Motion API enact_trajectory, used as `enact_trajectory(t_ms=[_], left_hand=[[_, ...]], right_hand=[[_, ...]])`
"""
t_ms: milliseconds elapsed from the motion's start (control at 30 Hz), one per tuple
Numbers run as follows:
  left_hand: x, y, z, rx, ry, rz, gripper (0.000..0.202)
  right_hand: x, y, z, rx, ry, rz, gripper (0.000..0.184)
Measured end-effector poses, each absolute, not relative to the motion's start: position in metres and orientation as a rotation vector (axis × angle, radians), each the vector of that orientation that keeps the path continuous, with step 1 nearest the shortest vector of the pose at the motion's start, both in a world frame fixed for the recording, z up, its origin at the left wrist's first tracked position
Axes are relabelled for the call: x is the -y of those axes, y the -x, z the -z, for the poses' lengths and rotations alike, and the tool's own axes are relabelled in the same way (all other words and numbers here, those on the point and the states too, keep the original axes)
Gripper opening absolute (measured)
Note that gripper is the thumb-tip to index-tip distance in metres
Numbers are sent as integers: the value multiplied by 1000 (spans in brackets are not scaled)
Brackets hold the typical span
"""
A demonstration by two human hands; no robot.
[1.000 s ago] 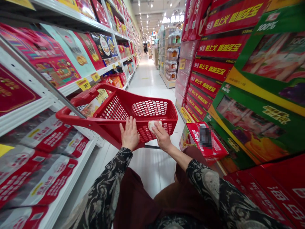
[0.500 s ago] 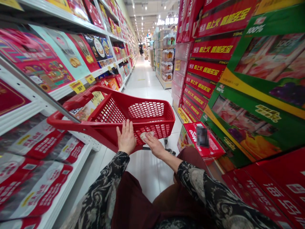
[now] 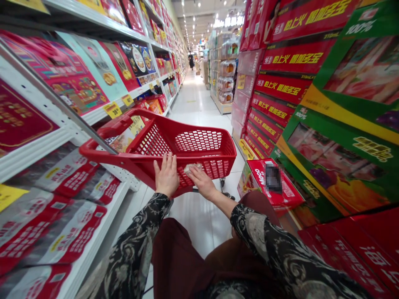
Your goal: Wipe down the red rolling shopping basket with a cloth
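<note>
- Head view: a red plastic shopping cart [image 3: 156,143] sits just ahead of the person, on a white tile floor [image 3: 199,216].
- Left hand [image 3: 166,176] lies open, fingers spread, against the cart's near wall.
- Right hand [image 3: 202,182] touches a small pale item [image 3: 192,168] inside the cart; whether it grips, cannot tell.
- White shelves [image 3: 40,153] stand left, stacked red and green cartons [image 3: 343,158] right.

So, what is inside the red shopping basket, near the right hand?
Inside the red shopping basket lies one small pale item, and the right hand partly covers it. Its hidden part and what it is cannot be seen.
</note>
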State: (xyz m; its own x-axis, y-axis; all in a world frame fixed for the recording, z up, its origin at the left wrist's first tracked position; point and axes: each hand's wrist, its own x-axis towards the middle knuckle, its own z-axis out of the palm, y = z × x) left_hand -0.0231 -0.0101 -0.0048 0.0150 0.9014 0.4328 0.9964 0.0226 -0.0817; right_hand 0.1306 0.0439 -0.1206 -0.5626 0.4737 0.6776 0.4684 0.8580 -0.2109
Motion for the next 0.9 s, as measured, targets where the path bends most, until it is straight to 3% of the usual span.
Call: enact_trajectory(t_ms=[100, 367, 667, 900], left_hand=[[11, 23, 4, 1949, 1943, 328, 67], [10, 19, 4, 2000, 1856, 388, 70], [10, 17, 9, 1969, 1907, 318, 70], [7, -3, 18, 1908, 2008, 332, 68]], right_hand=[[-41, -135, 124, 2276, 614, -33, 40], [-47, -119, 68, 2017, 651, 45, 41], [-34, -124, 127, 2254, 586, -54, 39], [-53, -176, 77, 1919, 714, 4, 48]])
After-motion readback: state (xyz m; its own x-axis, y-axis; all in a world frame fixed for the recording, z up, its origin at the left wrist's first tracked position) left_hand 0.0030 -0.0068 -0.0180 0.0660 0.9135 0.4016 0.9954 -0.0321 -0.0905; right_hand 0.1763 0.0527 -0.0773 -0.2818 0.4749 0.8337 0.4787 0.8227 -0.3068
